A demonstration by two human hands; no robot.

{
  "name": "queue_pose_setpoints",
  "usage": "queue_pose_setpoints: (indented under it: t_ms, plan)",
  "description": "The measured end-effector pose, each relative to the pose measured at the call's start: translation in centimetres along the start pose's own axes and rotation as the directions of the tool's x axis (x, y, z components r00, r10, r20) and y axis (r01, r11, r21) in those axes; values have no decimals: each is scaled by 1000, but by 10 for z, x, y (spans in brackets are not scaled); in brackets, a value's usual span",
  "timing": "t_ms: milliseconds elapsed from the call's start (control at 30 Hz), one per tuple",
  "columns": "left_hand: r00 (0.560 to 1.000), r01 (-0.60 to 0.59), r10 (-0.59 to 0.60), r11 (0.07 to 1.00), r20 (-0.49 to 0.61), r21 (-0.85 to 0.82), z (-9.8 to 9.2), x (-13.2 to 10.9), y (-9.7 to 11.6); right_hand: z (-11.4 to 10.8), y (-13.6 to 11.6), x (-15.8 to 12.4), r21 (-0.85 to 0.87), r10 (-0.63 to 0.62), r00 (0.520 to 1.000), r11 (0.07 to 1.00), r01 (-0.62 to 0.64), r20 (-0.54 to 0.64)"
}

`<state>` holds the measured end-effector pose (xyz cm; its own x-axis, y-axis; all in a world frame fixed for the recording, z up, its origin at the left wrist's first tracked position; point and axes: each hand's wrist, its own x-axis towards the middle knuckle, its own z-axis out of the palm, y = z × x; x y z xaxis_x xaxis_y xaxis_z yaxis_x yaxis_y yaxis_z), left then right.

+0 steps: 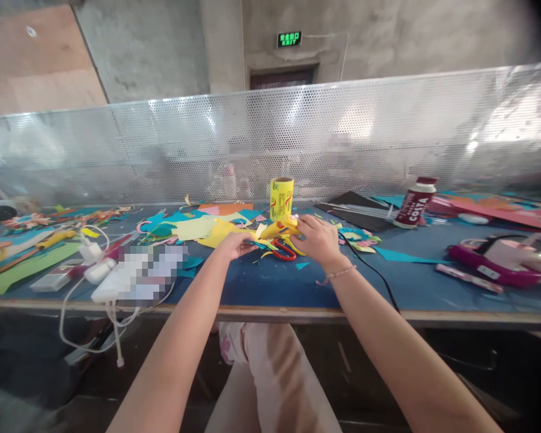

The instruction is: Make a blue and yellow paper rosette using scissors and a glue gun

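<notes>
My right hand (318, 239) is closed round a yellow glue gun (279, 228) whose black cord (369, 267) trails off to the right over the blue table (270, 282). My left hand (234, 245) pinches small coloured paper pieces (258, 245) just under the gun's tip. Red-handled scissors (283, 250) lie between the two hands. A yellow roll (282, 198) stands upright right behind the gun. Yellow and teal paper sheets (198, 228) lie to the left of my hands.
A Costa bottle (415, 202) stands at the right, with a pink device (491, 264) nearer the edge. White chargers and cables (100, 270) lie at the left beside green paper (22, 270). A perforated metal screen (270, 138) closes off the back of the table.
</notes>
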<state>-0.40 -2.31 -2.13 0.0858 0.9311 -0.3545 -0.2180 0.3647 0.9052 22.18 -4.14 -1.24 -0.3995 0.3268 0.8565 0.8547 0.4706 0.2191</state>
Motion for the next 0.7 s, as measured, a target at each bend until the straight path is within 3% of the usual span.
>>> queue_pose_setpoints:
  t_ms: [200, 467, 700]
  plan:
    - [994, -30, 35, 998, -107, 46, 3, -6, 1, 2, 4, 1, -5, 83, 997, 997, -83, 5]
    - [990, -28, 22, 999, -138, -44, 0, -2, 3, 3, 4, 0, -23, 24, 998, 999, -23, 53]
    - [990, -66, 51, 991, -131, -114, -2, -2, 5, 3, 1, 0, -34, 49, 998, 998, -48, 30]
